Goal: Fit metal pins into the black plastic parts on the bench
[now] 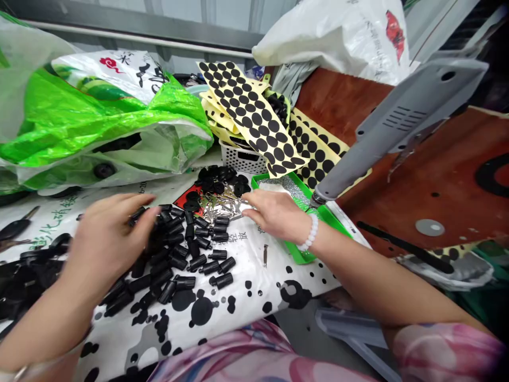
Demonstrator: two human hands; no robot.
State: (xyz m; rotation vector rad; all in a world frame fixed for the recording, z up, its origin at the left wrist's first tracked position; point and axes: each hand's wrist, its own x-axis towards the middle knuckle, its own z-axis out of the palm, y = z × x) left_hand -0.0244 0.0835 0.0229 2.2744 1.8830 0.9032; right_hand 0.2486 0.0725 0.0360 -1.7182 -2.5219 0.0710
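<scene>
Black cylinders (225, 280) and metal pieces (213, 205) are lying heaped on the counter (247, 260), apparently awaiting handling; what is done cannot be told. The left hand's (107, 236) grip is being held parted, the right hand's (273, 212) narrow; their contents cannot be told.

Left forearm (43, 323) enters from lower left, the left hand (107, 233) blurred, back uppermost, thumb (145, 231) and forefinger parted; right forearm (366, 270) enters from lower right, the right hand (274, 212) pointing leftward, thumb and fingers drawn close, grip not determinable.
</scene>
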